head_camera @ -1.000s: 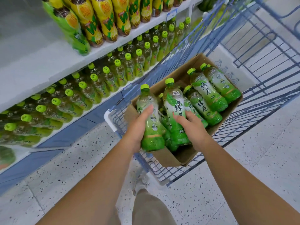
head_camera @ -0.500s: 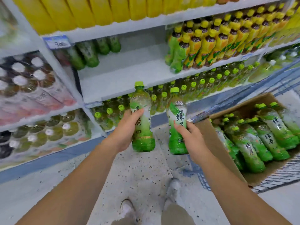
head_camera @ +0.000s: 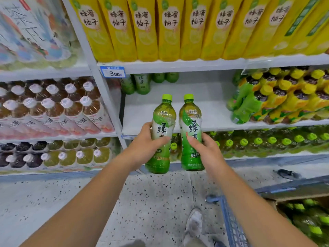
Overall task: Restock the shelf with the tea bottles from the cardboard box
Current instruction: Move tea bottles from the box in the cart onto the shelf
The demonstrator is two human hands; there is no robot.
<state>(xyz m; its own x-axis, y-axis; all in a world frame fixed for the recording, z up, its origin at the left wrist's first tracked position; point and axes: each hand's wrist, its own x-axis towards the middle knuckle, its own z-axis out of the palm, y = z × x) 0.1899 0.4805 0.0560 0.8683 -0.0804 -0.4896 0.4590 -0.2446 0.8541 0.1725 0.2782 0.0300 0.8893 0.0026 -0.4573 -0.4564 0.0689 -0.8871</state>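
White metal shelf, flat and smooth, mostly bare on the middle tier; four green bottles stand at its back left, yellow-capped packs crowd its right. Tall yellow bottles line the tier above. Floor pale terrazzo, dark-speckled. Blue wire cart at lower right, holding a brown cardboard box — green-capped bottles lie inside, blurred. Two tea bottles held upright side by side, nearly touching, in front of the bare tier's front edge: clear ribbed plastic, green-and-white wrap, round lime caps. Left hand wraps the left bottle at mid-body, thumb across the label. Right hand grasps the right bottle the same way — fingers behind, thumb in front. Small blue-edged price tag on the rail above.
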